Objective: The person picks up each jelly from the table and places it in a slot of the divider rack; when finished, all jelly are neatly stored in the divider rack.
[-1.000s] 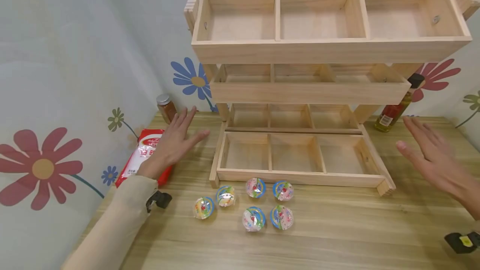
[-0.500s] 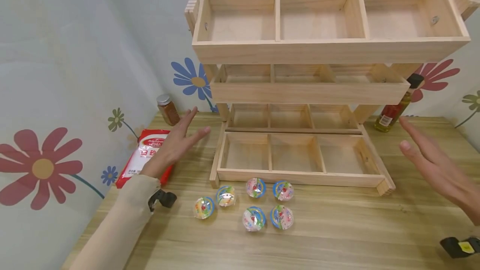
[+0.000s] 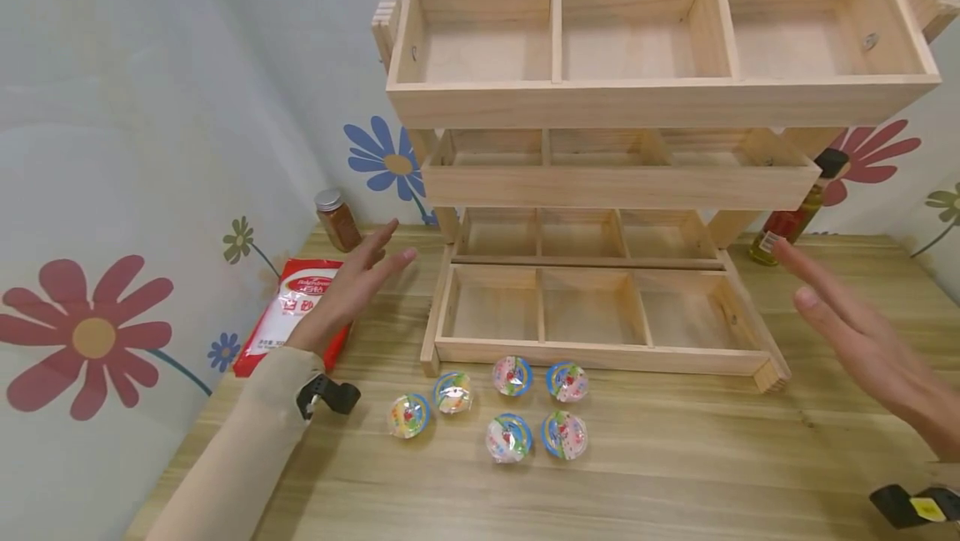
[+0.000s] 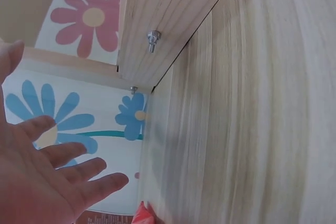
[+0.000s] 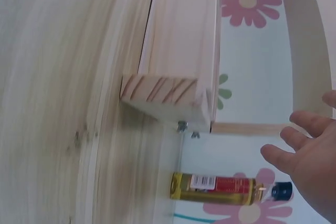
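Note:
My left hand [image 3: 351, 289] hovers left of the tiered wooden rack [image 3: 600, 360], fingers extended and holding nothing. Behind that hand lies a red-and-white plastic bag [image 3: 281, 316] with printed characters, partly covered by the forearm. My right hand [image 3: 862, 337] is held on the rack's other side with straight fingers and nothing in it. Several small jelly cups with printed foil lids, among them a yellowish one [image 3: 408, 416] and a pink one [image 3: 564, 435], sit on the table before the rack. In the wrist views, the left palm [image 4: 42, 182] and right fingers [image 5: 310, 150] stay apart from the wood.
A spice jar [image 3: 338, 220] with a silver lid stands at the back left. At the back right is an oil bottle [image 5: 226, 190] with a dark cap. Divided trays, such as the top one [image 3: 660, 103], overhang the table. Flowered cloth [image 3: 225, 107] encloses the area.
My right hand has shifted left, toward the rack, its fingertips now overlapping the bottle in the head view. The left hand has turned slightly, uncovering more of the bag and jar.

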Motion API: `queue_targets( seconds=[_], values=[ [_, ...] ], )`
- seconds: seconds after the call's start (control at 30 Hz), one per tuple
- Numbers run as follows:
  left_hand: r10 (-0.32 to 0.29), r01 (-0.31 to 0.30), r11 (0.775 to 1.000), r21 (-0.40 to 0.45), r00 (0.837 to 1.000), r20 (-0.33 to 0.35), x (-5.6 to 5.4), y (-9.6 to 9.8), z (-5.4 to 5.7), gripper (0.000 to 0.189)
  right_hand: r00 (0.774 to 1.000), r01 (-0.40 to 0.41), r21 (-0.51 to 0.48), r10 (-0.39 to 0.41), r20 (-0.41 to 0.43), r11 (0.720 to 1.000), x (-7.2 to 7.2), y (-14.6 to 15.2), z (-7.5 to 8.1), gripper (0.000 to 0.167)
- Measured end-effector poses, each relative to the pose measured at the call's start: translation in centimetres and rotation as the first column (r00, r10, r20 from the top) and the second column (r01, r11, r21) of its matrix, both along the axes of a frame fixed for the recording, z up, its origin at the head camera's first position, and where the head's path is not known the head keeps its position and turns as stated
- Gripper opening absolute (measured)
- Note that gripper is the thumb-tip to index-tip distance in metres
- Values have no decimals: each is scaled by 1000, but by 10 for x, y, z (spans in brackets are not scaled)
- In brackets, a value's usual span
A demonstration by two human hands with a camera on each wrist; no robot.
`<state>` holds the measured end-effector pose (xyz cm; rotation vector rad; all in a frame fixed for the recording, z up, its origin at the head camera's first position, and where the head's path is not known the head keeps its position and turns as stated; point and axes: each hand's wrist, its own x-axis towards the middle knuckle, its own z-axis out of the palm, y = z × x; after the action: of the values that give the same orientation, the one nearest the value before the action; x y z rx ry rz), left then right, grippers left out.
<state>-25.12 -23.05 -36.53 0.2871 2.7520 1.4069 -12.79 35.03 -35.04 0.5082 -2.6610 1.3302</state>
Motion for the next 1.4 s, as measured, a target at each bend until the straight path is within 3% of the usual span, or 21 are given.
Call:
queue_targets(
  seconds=[0.17, 0.33, 0.5, 0.6, 0.77, 0.9, 1.07, 1.23, 1.4],
  values=[
    [1, -3, 998, 60, 1000, 31, 0, 2, -1, 83, 1000, -23, -42, 23, 9, 999, 1, -8, 2, 57],
    [-42, 40, 993, 114, 999, 18, -3, 3, -7, 75, 999, -35, -31, 35, 21, 999, 3, -15, 5, 59],
    [-71, 60, 981, 182, 996, 53, -6, 4, -13, 68, 999, 19, 5, -20, 42, 1000, 7, -24, 11, 65],
    [-82, 65, 972, 226, 994, 69, -7, 5, -17, 65, 1000, 31, -6, -31, 4, 1000, 10, -31, 13, 67],
    [-134, 105, 950, 294, 988, 79, -8, 7, -23, 61, 993, -35, -89, 25, -112, 995, 13, -45, 15, 63],
    [-157, 126, 943, 309, 985, 77, -8, 9, -25, 58, 983, -110, -184, 80, -165, 977, 15, -55, 14, 59],
    [-145, 112, 942, 316, 986, 81, -11, 12, -29, 55, 980, -160, -244, 123, -158, 956, 16, -66, 9, 56],
    [-139, 97, 933, 346, 985, 99, -13, 15, -33, 55, 986, -126, -189, 103, -127, 974, 19, -79, 4, 55],
    [-139, 87, 931, 356, 982, 125, -14, 17, -36, 56, 983, -161, -192, 139, -123, 968, 19, -91, 1, 55]
  ],
)
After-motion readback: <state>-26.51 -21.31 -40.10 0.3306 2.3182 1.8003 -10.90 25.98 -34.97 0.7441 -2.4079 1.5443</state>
